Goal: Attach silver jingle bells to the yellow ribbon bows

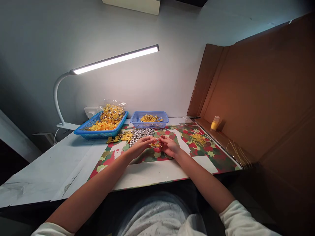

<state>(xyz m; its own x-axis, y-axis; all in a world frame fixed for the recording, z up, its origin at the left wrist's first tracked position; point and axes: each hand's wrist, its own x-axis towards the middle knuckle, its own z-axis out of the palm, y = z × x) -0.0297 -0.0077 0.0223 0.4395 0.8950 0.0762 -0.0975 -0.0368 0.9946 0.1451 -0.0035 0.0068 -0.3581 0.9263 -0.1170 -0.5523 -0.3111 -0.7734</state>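
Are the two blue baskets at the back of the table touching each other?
Apart. The head view shows bare table between the large blue basket and the small blue basket.

Two hands are in view: left hand (140, 146) and right hand (170, 146), fingertips meeting over one small yellow bow (156, 144). Two blue baskets (150, 124) stand beyond the fingers, each filled with yellow bows too numerous to count. One heap of silver bells (141, 134) lies just beyond the left fingers. One yellow bottle (215, 123) stands far right of the fingers. One desk lamp (115, 60) hangs above.
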